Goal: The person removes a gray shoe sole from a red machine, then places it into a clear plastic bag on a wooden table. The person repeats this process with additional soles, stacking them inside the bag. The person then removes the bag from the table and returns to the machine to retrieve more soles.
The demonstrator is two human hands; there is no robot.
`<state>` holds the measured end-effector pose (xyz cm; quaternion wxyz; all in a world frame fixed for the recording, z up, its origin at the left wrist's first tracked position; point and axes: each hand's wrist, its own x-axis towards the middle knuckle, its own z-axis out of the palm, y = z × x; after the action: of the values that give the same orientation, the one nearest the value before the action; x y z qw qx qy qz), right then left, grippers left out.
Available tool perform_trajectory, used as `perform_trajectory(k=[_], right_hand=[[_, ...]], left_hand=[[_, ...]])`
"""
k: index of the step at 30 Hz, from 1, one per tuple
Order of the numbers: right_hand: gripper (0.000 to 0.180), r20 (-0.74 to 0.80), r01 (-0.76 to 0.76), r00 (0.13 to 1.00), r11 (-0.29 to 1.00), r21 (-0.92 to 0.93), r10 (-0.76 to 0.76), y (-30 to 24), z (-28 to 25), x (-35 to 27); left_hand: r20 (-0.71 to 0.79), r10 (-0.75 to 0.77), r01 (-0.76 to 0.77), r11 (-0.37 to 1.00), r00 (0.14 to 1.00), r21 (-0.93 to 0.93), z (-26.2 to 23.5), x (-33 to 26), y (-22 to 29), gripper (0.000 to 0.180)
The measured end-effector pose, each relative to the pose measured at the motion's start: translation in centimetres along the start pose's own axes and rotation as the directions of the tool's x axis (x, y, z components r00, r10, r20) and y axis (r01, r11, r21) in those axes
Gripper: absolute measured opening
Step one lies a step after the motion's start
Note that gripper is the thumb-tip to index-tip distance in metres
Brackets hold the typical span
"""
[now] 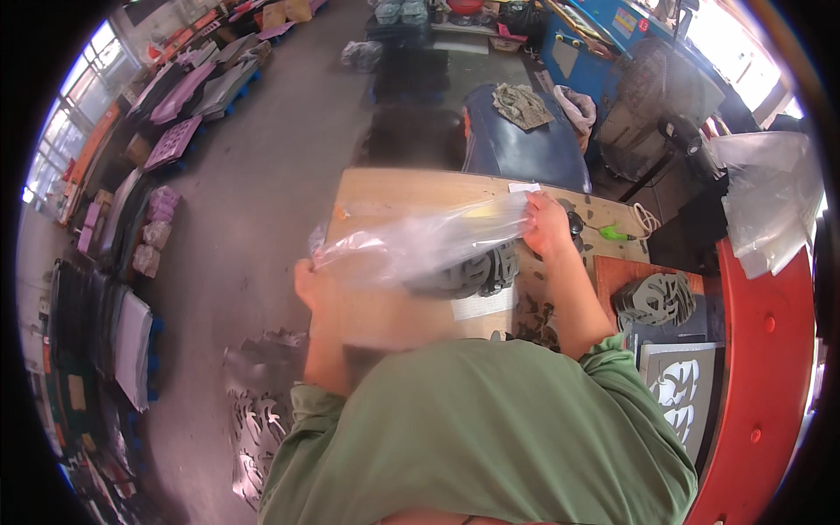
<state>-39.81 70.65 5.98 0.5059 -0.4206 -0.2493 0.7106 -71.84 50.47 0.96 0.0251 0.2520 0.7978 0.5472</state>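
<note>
A clear plastic bag (411, 243) is stretched out between my two hands above a wooden tabletop (394, 188). My left hand (311, 282) grips its left end, fingers closed. The other end is pinched in my right hand (546, 224), which is farther from me and higher in the picture. Beneath the bag lies a stack of dark cut-out foam pieces (468, 276), partly hidden by the plastic. A white printed sheet (486, 304) lies just nearer to me than that stack.
On the right, another stack of grey cut-out pieces (658, 299) rests on a reddish board beside a red machine panel (766, 350). Clear bags (770, 197) hang above it. A green-handled tool (616, 234) lies near the table's right edge. A large fan (652, 101) stands beyond.
</note>
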Motion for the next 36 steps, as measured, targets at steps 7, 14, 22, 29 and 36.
perform_trajectory(k=[7,14,22,29,36], right_hand=[[0.019,0.203,-0.081,0.977,0.995,0.061,0.067,-5.1,1.2,-1.3],[0.039,0.635,0.689,0.710,0.116,-0.715,-0.305,-5.3,2.5,-3.5],[0.048,0.458,-0.324,0.859,0.936,0.140,0.229,-5.0,8.0,-2.4],[0.041,0.253,-0.201,0.951,0.978,0.063,0.179,-3.2,12.7,-6.6],[0.035,0.769,0.819,0.531,-0.017,-0.573,-0.355,-1.1,8.5,-2.1]], left_hand=[[-0.171,0.427,-0.410,0.903,0.888,0.125,-2.0,2.9,-4.0,0.030],[0.236,-0.310,0.383,0.603,0.921,-0.700,-0.8,4.2,-3.3,0.036],[0.243,0.119,-0.098,0.990,0.963,-0.096,0.4,0.5,0.3,0.064],[0.007,0.717,-0.710,0.688,0.697,0.146,2.4,-3.4,6.8,0.092],[0.295,0.275,-0.321,0.940,0.915,0.120,4.8,4.3,8.5,0.041]])
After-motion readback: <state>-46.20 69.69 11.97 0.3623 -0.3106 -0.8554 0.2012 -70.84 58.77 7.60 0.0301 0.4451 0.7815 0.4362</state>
